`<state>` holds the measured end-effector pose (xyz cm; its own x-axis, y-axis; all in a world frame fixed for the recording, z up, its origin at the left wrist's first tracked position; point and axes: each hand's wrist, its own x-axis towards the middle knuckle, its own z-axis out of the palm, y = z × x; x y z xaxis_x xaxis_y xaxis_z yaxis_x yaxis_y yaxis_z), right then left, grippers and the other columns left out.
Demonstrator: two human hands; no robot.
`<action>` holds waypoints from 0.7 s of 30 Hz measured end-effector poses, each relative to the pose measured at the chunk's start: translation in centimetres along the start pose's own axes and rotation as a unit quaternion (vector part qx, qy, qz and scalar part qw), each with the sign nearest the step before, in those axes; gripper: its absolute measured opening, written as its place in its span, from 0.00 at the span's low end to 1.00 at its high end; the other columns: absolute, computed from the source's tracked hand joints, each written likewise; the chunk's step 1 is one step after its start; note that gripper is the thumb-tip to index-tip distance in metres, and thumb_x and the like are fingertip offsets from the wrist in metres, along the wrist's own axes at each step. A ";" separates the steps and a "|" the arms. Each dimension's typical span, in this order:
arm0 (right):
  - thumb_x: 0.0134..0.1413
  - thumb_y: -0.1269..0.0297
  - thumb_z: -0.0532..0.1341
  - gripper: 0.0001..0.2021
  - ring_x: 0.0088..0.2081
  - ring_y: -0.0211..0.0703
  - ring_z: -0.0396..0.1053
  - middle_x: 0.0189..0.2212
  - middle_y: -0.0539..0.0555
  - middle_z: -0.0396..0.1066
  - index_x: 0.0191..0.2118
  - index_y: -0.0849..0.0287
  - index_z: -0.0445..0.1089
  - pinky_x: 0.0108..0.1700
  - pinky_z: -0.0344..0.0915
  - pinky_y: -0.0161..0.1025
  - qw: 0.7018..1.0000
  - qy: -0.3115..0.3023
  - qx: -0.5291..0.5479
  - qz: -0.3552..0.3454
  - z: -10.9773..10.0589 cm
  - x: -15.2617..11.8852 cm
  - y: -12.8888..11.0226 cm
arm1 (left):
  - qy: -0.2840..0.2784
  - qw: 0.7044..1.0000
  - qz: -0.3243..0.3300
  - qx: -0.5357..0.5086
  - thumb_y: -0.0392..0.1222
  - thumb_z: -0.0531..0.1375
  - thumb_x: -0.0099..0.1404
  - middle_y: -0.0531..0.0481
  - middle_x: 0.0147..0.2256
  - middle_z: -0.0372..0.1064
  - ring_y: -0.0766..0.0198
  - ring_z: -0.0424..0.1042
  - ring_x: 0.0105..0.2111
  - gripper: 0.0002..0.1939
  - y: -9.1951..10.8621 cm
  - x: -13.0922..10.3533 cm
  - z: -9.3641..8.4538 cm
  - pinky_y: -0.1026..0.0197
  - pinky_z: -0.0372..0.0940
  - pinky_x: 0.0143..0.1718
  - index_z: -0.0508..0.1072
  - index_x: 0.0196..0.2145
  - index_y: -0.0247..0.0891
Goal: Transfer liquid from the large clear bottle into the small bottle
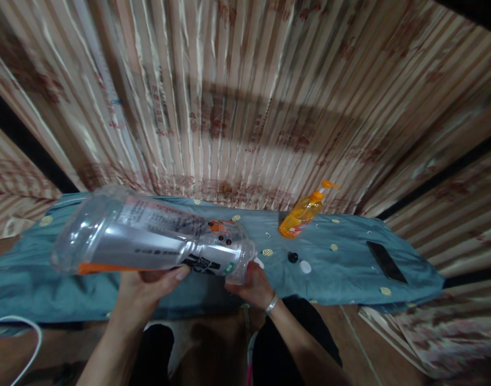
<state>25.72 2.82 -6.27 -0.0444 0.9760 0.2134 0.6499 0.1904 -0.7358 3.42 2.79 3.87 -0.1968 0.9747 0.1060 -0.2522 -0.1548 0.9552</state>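
Observation:
A large clear plastic bottle (148, 236) with a printed label lies sideways in the air, its base to the left and its narrower end to the right. My left hand (148, 289) grips it from below, thumb along the label. At the narrow end, my right hand (253, 284) has its fingers closed around the bottle's neck, where a small white part shows beside them. An orange pump bottle (301, 215) stands on the teal cloth to the right. Near it lie a small black piece (292, 257) and a white round cap (305, 267).
A dark phone (386, 262) lies at the right of the teal cloth (342, 273). Striped, patterned curtains (237, 107) hang behind and at both sides. A white cable (38, 338) curves at the lower left. My knees are below the cloth's front edge.

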 end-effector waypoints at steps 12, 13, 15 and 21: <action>0.34 0.63 0.72 0.36 0.47 0.59 0.74 0.45 0.58 0.75 0.54 0.57 0.63 0.48 0.71 0.50 1.000 -0.009 0.024 -0.006 0.0 0.1 0.1 | -0.004 0.996 0.041 -0.079 0.39 0.74 0.45 0.52 0.34 0.79 0.64 0.77 0.38 0.30 0.2 1.1 -0.7 0.69 0.69 0.38 0.74 0.47 0.41; 0.34 0.63 0.72 0.36 0.47 0.59 0.74 0.46 0.58 0.74 0.54 0.57 0.62 0.49 0.71 0.50 1.000 -0.007 0.021 -0.009 0.0 0.1 0.1 | 0.000 0.996 0.041 -0.078 0.39 0.74 0.45 0.52 0.34 0.79 0.64 0.77 0.37 0.30 0.2 1.1 -0.6 0.69 0.69 0.38 0.74 0.47 0.41; 0.34 0.63 0.71 0.36 0.47 0.59 0.74 0.45 0.58 0.74 0.54 0.57 0.62 0.48 0.71 0.51 1.000 -0.007 0.018 -0.011 0.1 0.0 0.2 | 0.002 0.997 0.040 -0.072 0.38 0.74 0.45 0.52 0.34 0.79 0.65 0.76 0.35 0.28 0.1 1.0 -0.4 0.69 0.69 0.39 0.74 0.46 0.40; 0.35 0.61 0.71 0.36 0.46 0.60 0.74 0.45 0.58 0.74 0.54 0.58 0.62 0.46 0.72 0.52 1.000 -0.006 0.003 -0.002 0.2 -0.1 0.3 | 0.017 0.999 0.032 -0.026 0.36 0.72 0.43 0.52 0.32 0.79 0.64 0.76 0.32 0.23 -0.2 1.1 -0.2 0.67 0.69 0.38 0.77 0.40 0.40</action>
<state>25.75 2.81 -6.63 -0.0550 0.9764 0.2088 0.6455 0.1943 -0.7386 3.06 3.84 3.77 -0.2454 0.9566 0.1570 -0.2863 -0.2263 0.9310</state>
